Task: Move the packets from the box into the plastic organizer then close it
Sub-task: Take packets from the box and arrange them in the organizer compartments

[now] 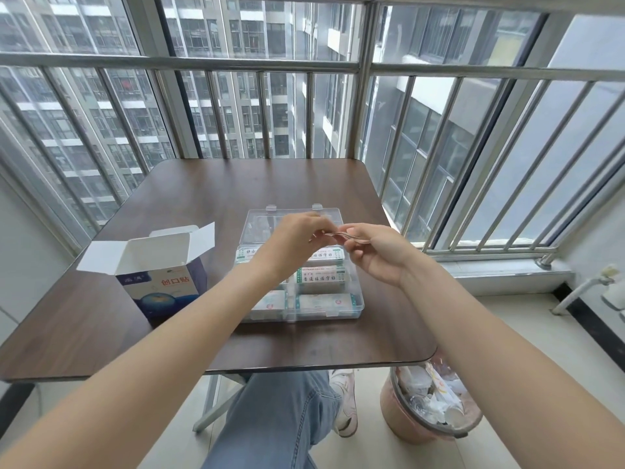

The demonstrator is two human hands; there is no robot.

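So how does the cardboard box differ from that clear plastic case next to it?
The cardboard box is opaque, white and blue, standing upright with its top flaps open; the plastic organizer is transparent, low and flat, its lid laid back. The organizer shows packets in compartments; the box's inside is hidden. Both sit open on the table.

Box (159, 279) sits on tabletop (203, 204), left of organizer (304, 265); lid lies flat behind the tray, packets (321, 282) in its compartments. Both hands, left hand (297, 235) & right hand (375, 252), meet above organizer w/ thin packets (341, 235) between them. Bin (429, 404) on floor, under tabletop's right-front corner.
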